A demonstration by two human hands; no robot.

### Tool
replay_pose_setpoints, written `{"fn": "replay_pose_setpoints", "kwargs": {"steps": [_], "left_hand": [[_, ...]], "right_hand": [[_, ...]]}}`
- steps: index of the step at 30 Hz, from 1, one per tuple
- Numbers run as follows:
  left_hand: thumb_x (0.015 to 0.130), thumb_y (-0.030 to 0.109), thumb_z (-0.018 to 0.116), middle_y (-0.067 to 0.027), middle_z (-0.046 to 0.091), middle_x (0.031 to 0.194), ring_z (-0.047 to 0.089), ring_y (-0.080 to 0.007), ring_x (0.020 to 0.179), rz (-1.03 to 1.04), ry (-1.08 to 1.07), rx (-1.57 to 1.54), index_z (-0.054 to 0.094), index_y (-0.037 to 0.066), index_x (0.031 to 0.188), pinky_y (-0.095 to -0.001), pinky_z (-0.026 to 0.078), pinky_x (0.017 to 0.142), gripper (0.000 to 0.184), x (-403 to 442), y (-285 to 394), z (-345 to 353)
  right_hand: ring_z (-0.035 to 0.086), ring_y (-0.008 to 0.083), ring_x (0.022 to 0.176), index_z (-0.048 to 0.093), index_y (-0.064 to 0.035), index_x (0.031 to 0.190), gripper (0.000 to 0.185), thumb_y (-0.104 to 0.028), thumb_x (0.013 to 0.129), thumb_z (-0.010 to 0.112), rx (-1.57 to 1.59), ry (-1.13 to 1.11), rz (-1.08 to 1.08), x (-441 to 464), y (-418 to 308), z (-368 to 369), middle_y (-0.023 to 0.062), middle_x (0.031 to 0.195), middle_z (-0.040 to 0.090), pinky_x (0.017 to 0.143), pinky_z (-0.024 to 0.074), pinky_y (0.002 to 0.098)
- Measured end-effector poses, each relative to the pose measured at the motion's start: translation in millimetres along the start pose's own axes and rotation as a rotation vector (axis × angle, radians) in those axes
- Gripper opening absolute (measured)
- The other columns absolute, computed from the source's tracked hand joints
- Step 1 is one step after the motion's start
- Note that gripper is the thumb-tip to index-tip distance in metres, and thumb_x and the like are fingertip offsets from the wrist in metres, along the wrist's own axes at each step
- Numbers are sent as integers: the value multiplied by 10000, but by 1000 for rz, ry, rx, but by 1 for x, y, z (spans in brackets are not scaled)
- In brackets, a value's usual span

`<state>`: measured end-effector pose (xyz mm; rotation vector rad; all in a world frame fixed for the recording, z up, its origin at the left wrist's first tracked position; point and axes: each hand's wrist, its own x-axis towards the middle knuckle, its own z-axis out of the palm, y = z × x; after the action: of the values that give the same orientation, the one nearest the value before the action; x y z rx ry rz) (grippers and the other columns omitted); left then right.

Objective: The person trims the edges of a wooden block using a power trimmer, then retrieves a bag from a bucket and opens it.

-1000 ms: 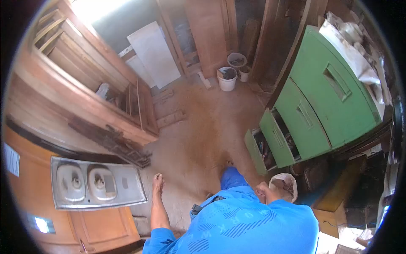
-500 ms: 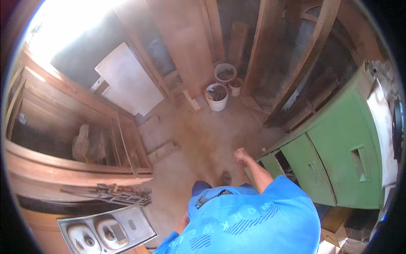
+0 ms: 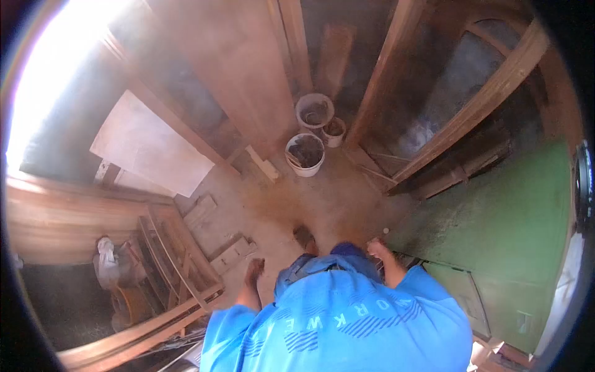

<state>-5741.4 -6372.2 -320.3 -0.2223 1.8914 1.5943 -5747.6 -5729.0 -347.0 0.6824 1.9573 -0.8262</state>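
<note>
Low at centre left, my left hand [image 3: 254, 271] hangs in front of the blue shirt with its fingers curled in. Nothing shows in it, and it touches nothing. My right hand [image 3: 376, 248] is also curled closed, held out beside the dark trousers, close to the lower edge of the green cabinet [image 3: 496, 217]. No object is visible in that hand either. One shoe [image 3: 304, 238] is on the dusty floor [image 3: 273, 208] between the hands.
Buckets [image 3: 305, 155] with dark contents stand ahead, beside wooden frames [image 3: 384, 74]. A white panel [image 3: 149, 146] leans at the left. Wood blocks [image 3: 234, 254] lie on the floor. An open wooden cabinet [image 3: 139, 332] is at the lower left.
The view has moved forward, nearer the buckets, and the metal sink has left it. My left hand has come back into fuller view; my right hand has swung out from the body.
</note>
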Motion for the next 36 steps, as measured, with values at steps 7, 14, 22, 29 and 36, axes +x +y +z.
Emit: {"fn": "replay_pose_setpoints", "kwargs": {"steps": [7,14,22,29,36], "left_hand": [[936,465,687,-67,638,1131,641,-216,878,14,313,-183,534,81,1348,-346,523,769,584,189,256,-56],[963,424,660,-63,636,1051,612,-165,862,41,303,-320,537,32,1338,-304,510,737,556,238,275,-26],[999,298,609,-82,629,995,594,-151,876,-270,292,4,532,-11,1317,-348,519,775,450,310,300,14],[956,320,595,-246,629,1227,617,-457,1105,193,152,431,561,31,1297,-475,519,916,448,491,282,5],[986,252,551,-178,665,1157,641,-359,1043,-60,2,588,579,46,1219,-453,543,873,312,650,258,3]], "right_hand": [[580,196,639,644,-112,893,254,-353,927,572,205,28,147,-40,-49,-61,51,721,619,528,459,382],[628,215,707,658,-98,856,244,-338,888,627,260,-264,-466,134,-177,-123,57,756,641,563,500,426],[669,396,970,703,-77,993,208,-240,894,620,-98,196,-480,129,-414,-196,185,1000,699,859,548,442],[662,400,945,681,-48,972,246,-278,892,648,-212,401,-454,211,-428,-188,216,994,675,815,549,456],[649,436,958,635,7,1059,379,-327,881,637,62,550,-412,283,-404,-97,240,1024,671,844,531,492]]}}
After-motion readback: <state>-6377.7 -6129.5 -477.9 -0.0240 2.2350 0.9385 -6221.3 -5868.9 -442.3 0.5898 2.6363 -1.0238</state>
